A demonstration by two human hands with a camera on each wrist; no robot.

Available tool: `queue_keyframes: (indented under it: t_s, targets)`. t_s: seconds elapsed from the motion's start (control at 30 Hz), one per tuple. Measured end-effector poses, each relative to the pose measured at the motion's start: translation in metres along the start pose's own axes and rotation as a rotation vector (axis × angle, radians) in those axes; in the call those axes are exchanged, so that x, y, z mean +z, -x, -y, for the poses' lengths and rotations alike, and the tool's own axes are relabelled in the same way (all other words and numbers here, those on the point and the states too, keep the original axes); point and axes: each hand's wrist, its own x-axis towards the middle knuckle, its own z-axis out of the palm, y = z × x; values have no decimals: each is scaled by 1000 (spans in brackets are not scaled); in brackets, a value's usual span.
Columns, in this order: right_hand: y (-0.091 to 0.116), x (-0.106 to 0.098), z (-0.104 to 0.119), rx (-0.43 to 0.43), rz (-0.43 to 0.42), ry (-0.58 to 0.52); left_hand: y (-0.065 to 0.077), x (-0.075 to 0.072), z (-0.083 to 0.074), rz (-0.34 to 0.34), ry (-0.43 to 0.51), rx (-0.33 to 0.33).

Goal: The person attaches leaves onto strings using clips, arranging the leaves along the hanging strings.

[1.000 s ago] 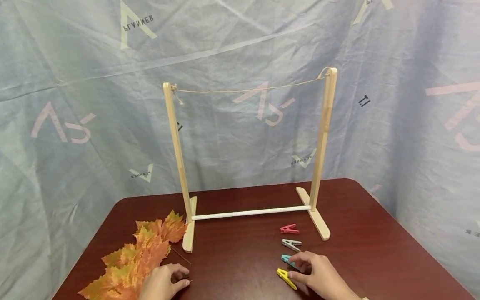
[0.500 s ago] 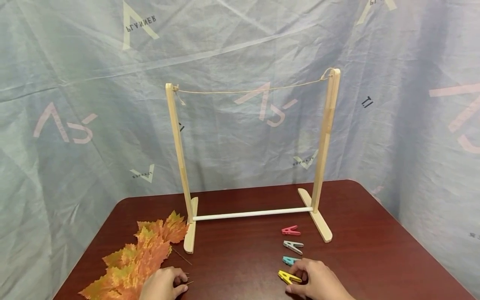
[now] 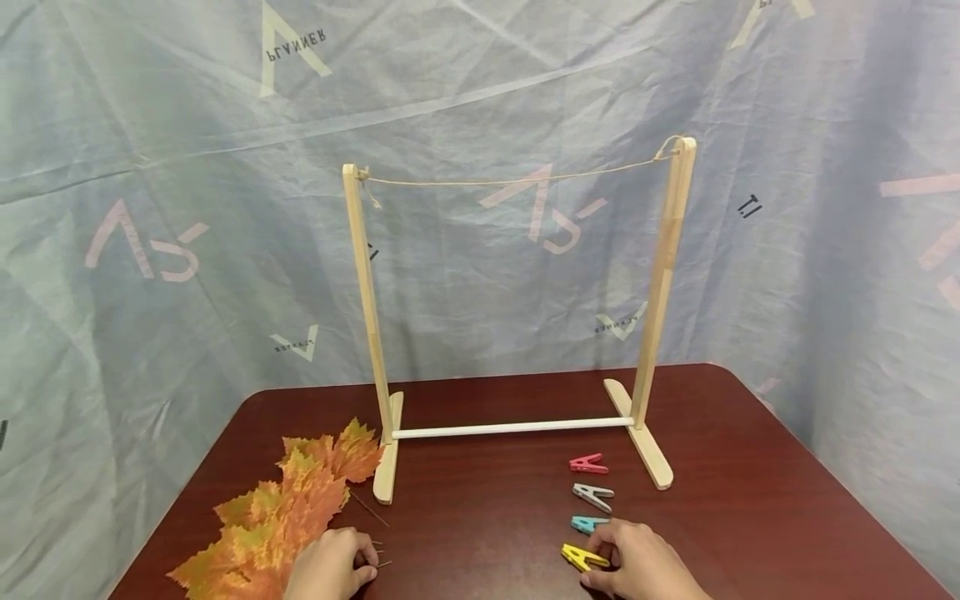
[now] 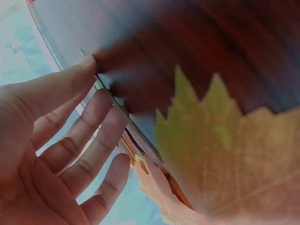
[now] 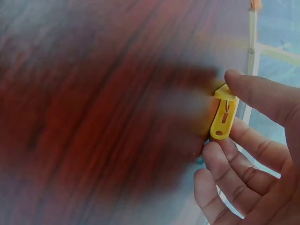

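Note:
My right hand (image 3: 637,560) has thumb and index finger around the handle end of a yellow clothespin (image 3: 576,557) lying on the table. In the right wrist view the yellow clothespin (image 5: 223,117) sits between the thumb and the fingers. A teal clothespin (image 3: 587,523) lies just beyond, partly behind the fingers. My left hand (image 3: 330,565) rests at the table, its thumb and index finger close to thin brown stems (image 3: 384,563). Beside that hand lies a row of orange and yellow artificial maple leaves (image 3: 292,500). One leaf (image 4: 225,140) fills the lower right of the left wrist view.
A wooden stand (image 3: 661,300) with a white crossbar (image 3: 510,427) is behind the hands, a string (image 3: 510,181) tied between its posts. A grey clothespin (image 3: 594,495) and a red clothespin (image 3: 588,463) lie near its right foot. Grey printed cloth (image 3: 480,283) hangs behind the table.
My right hand has moved from over the teal clothespin toward the yellow one, which has turned slightly. The left hand stays by the stems. The head view has shifted a little.

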Motion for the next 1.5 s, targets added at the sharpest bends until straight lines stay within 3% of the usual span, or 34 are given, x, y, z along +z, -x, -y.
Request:
queue_keyframes:
  t_s: [0.4, 0.63, 0.87, 1.03, 1.13, 1.33, 1.5]
  targets:
    - [-2, 0, -1, -60, 26, 4, 5, -1, -4, -6, -78, -38]
    - [-3, -5, -5, -122, 38, 8, 8, -8, -4, -29, -61, 29]
    - [-5, -15, -6, -108, 32, -10, 8, -17, -5, -122, -67, 122]
    - [-3, -21, -2, -162, -105, -9, 2, -23, -8, -149, -83, 205]
    - [-1, -22, 4, -224, -237, 9, -2, -26, -11, -143, -103, 207]
    - [-6, -28, 25, -223, -436, -58, -6, -39, -21, -153, -124, 201]
    - [-15, -36, 39, -380, -542, -45, -8, -56, -35, -169, -92, 199]
